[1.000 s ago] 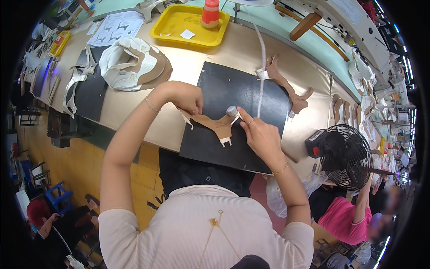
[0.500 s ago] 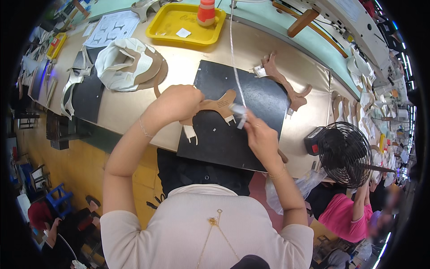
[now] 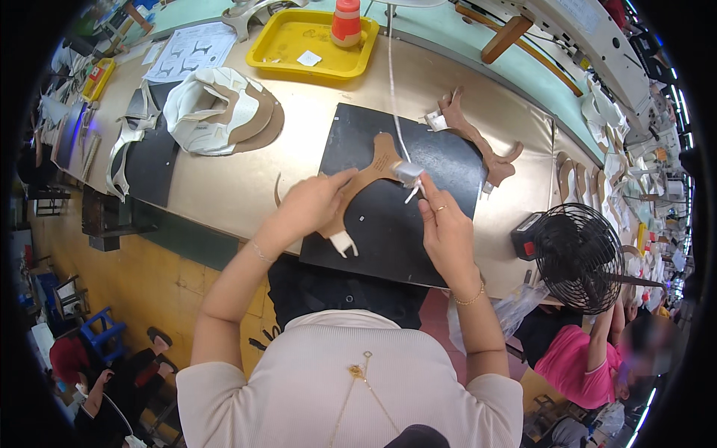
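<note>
My left hand (image 3: 310,205) grips a tan, branched leather piece (image 3: 364,179) over a black mat (image 3: 388,224) on the workbench. A white tab hangs from the piece's lower end. My right hand (image 3: 446,224) pinches a strip of white tape (image 3: 409,174) against the piece's upper right arm. The tape runs up from there as a thin white line toward the top of the view. A second tan piece (image 3: 478,142) with white tabs lies on the mat's far right corner.
A yellow tray (image 3: 287,52) with an orange-and-white bottle (image 3: 346,19) stands at the back. White and tan cut pieces (image 3: 220,112) are piled at left. A black fan (image 3: 579,257) sits at the bench's right edge. Another person in pink (image 3: 575,351) works at lower right.
My left hand has turned and lifted the tan piece from flat on the mat toward me. My right hand moved with the tape onto the piece's upper arm.
</note>
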Available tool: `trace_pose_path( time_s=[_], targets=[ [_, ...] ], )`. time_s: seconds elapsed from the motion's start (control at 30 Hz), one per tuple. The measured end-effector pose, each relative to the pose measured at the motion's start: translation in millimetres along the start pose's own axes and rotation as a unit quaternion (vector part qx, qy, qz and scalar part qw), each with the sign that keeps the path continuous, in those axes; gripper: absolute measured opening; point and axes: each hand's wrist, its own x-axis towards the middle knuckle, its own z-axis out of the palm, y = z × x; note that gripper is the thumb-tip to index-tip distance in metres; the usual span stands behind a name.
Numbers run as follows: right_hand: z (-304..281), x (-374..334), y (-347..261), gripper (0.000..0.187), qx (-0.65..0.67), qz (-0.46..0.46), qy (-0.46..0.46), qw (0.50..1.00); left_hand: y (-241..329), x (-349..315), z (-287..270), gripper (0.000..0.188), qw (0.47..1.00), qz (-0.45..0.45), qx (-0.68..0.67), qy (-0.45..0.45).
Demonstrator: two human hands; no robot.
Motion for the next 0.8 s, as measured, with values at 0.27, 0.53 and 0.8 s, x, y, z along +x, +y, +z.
trace_pose_path(
  time_s=[0.27, 0.53, 0.8],
  targets=[
    [18, 5, -24, 0.047, 0.005, -0.050, 0.021, 0.998, 4, -4, 20, 0.057, 0.980, -0.109, -0.163, -0.030],
    [25, 6, -11, 0.048, 0.025, -0.067, 0.062, 0.995, -11, 0, 21, 0.054, 0.973, -0.104, -0.199, -0.046],
    [24, 2, -14, 0.047, 0.013, -0.062, 0.014, 0.998, -13, -2, 22, 0.052, 0.982, -0.085, -0.163, -0.034]
  ],
)
